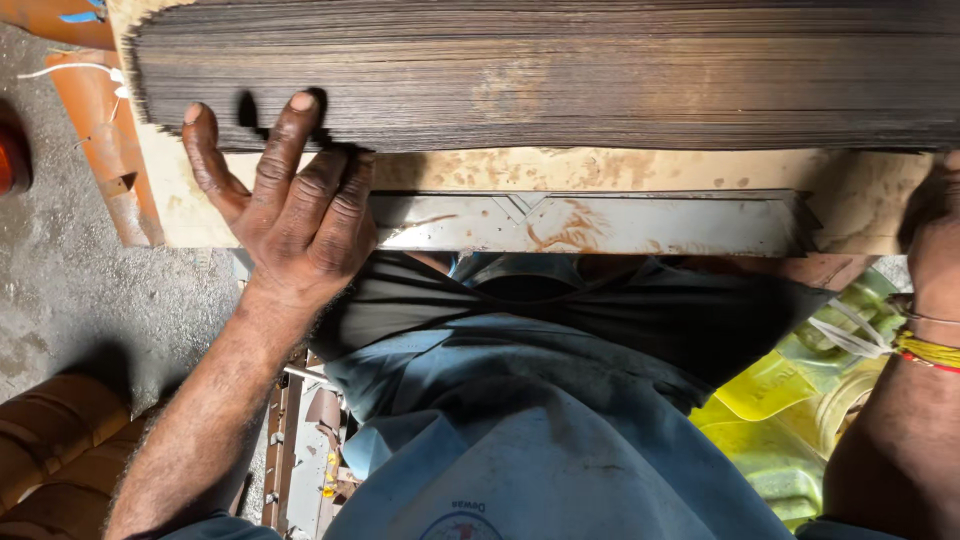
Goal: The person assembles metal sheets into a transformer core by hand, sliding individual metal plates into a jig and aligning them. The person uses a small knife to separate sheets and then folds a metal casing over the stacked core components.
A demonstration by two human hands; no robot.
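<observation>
A thick stack of thin dark metal sheets (560, 75) lies edge-on across the top of the view, on a rust-stained pale board (600, 170). My left hand (290, 205) rests with spread fingers against the stack's lower left edge, fingertips touching the sheets. My right hand (935, 245) is at the far right edge, mostly cut off, against the board near the stack's right end; its fingers are out of sight. Coloured threads circle that wrist. A flat grey metal strip (590, 222) with notched ends lies along the board's near edge between the hands.
An orange-painted metal frame (105, 150) stands left of the board over a grey concrete floor (60, 290). A yellow-green plastic container (790, 400) sits at lower right. Rust-coloured ribbed pieces (50, 450) are at lower left. My blue shirt fills the lower middle.
</observation>
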